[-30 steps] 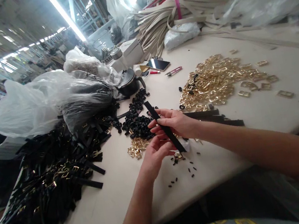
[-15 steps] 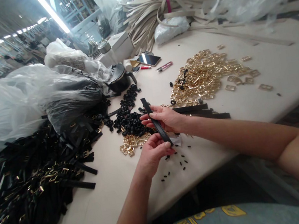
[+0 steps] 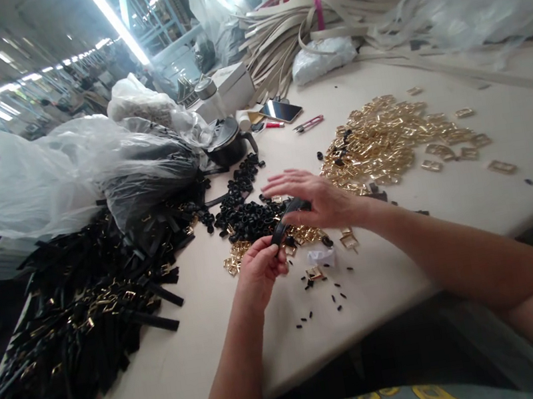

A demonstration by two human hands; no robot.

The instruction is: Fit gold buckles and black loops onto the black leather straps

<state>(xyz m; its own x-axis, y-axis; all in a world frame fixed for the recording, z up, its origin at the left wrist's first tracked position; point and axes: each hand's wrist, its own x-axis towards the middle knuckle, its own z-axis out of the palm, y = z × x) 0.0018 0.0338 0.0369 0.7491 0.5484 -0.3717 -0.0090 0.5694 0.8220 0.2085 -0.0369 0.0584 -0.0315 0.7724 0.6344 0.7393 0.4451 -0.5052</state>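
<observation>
My left hand [image 3: 260, 268] pinches one end of a short black strap [image 3: 279, 230] between thumb and fingers. The strap bends in an arc towards my right hand [image 3: 320, 199], whose fingers are stretched out above it. The strap's other end lies against the right palm and thumb, partly hidden there. Under and beyond the hands is a pile of small black loops [image 3: 243, 213]. Gold buckles [image 3: 238, 256] lie around its near edge. A single gold buckle [image 3: 315, 274] and several tiny black pieces [image 3: 337, 297] are scattered closer to me.
A big heap of gold buckles [image 3: 379, 141] lies right of centre. Black straps with buckles [image 3: 107, 278] cover the left side, with plastic bags [image 3: 54, 172] behind. A black lidded pot [image 3: 226, 144], a phone [image 3: 281, 111] and bundled beige strips [image 3: 280, 29] sit farther back.
The straight strap is now bent into an arc. My right hand has gone from gripping it to spread fingers, while my left keeps its end. The view has shifted slightly left.
</observation>
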